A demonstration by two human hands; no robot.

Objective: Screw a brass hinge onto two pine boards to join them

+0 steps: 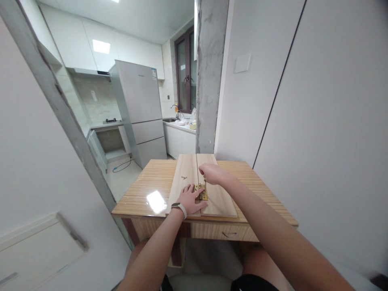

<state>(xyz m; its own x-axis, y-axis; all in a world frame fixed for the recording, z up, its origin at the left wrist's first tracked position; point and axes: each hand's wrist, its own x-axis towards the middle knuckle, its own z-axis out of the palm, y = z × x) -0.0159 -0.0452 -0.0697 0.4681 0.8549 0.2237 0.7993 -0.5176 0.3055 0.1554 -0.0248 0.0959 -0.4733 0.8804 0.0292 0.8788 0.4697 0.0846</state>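
Note:
Two pale wooden boards (218,198) lie side by side on a striped wooden table (145,190). A small brass hinge (201,192) spans the seam between them. My left hand (190,200), with a band on the wrist, lies flat on the left board, its fingers spread and touching the hinge. My right hand (211,173) hovers just above the hinge, its fingers closed around a thin upright tool whose tip points down at the hinge. A few small dark screws (184,177) rest on the left board.
A concrete pillar (210,76) rises just behind the table, and white walls close in on both sides. A silver fridge (141,109), a counter with a sink (178,123) and a window stand in the kitchen beyond. The table has a drawer (229,233) at its front.

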